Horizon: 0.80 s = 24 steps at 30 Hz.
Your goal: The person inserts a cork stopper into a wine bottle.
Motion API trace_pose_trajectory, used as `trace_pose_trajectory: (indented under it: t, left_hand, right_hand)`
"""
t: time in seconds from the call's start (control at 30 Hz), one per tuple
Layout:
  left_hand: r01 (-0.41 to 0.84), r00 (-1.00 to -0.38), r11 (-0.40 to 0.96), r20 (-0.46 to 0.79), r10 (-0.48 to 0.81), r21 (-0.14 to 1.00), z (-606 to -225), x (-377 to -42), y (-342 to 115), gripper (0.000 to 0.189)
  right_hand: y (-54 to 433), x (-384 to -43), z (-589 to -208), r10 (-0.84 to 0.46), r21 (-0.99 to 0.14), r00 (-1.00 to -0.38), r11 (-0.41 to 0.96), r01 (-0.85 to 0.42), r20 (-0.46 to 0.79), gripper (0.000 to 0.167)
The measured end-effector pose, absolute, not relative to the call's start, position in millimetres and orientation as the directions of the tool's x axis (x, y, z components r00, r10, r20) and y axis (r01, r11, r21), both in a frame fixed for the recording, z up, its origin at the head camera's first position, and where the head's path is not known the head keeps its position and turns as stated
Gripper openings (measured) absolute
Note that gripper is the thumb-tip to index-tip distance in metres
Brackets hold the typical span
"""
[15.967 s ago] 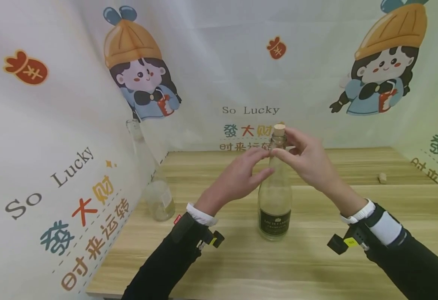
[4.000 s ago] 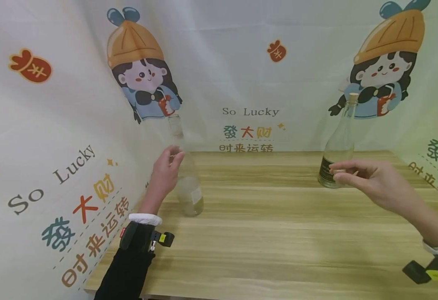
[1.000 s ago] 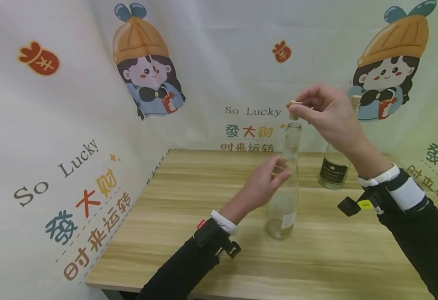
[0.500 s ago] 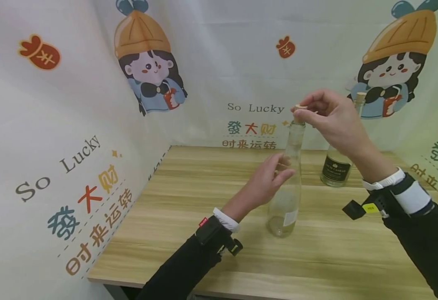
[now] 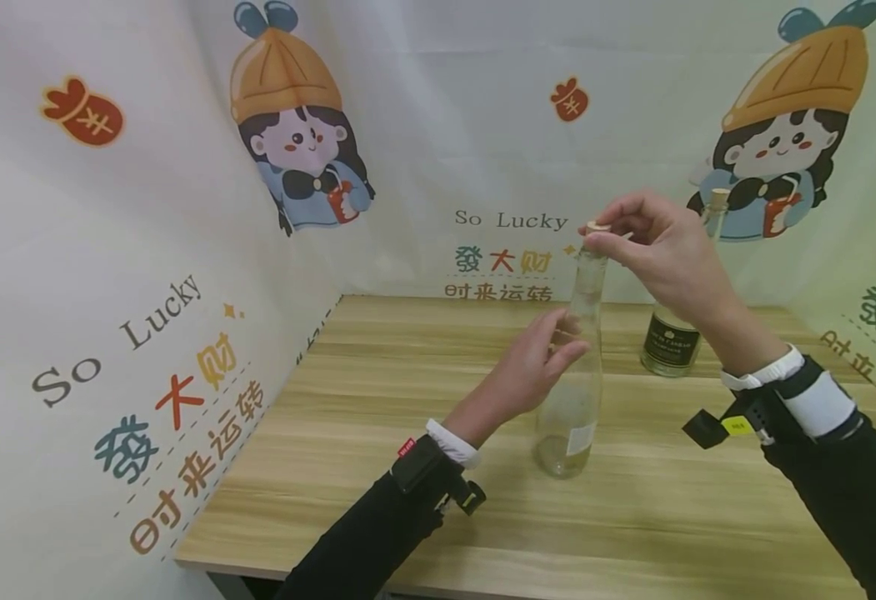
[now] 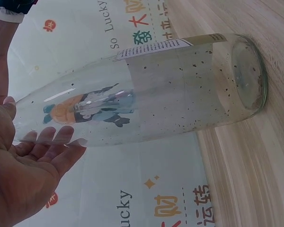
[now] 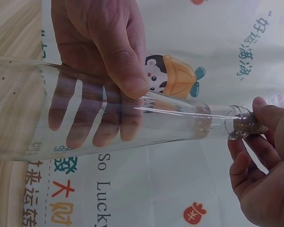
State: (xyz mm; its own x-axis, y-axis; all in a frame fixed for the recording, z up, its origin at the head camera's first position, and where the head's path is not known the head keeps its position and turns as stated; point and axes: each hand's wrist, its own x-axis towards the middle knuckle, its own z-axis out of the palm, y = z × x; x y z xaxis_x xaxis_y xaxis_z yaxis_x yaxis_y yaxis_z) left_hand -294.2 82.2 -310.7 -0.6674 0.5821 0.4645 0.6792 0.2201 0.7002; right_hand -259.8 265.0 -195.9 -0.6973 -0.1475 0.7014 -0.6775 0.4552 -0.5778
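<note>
Pale printed cloth (image 5: 438, 117) is hanging behind a wood-grain table (image 5: 407, 367) and along its left and right. In the head view, 2 cartoon figures (image 5: 298, 140) in orange hats (image 5: 285, 79) are decorating the cloth, along with 2 red pouches (image 5: 570, 99) and coloured lettering (image 5: 503, 260). Soft light is turning greenish toward the right.

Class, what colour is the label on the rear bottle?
The label is black with paler lettering; the head view shows it best.

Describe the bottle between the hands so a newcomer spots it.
On the wooden table stands a clear bottle. The right hand pinches a cork at its mouth. Its visible label is white; the farther bottle has a black label.
</note>
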Motion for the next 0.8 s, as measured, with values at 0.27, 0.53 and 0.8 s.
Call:
trace_pose_trajectory:
  t: [0.27, 0.53, 0.8]
  left_hand:
    - [0.674, -0.67, 0.218, 0.46, 0.582, 0.706, -311.6, -294.1, 82.6, 0.041]
    - [0.669, -0.673, 0.209, 0.463, 0.577, 0.713, -311.9, -294.7, 83.1, 0.039]
    - [0.669, -0.674, 0.213, 0.46, 0.578, 0.712, -311.3, -294.4, 83.9, 0.039]
  right_hand:
    - [265.0, -259.0, -195.0, -0.156, -0.586, -0.692, 0.422, -0.692, 0.705, 0.013]
    - [265.3, -260.5, -195.8, -0.175, -0.597, -0.687, 0.376, -0.709, 0.705, 0.013]
    - [266.0, -261.2, -196.2, -0.176, -0.569, -0.669, 0.4, -0.719, 0.722, 0.013]
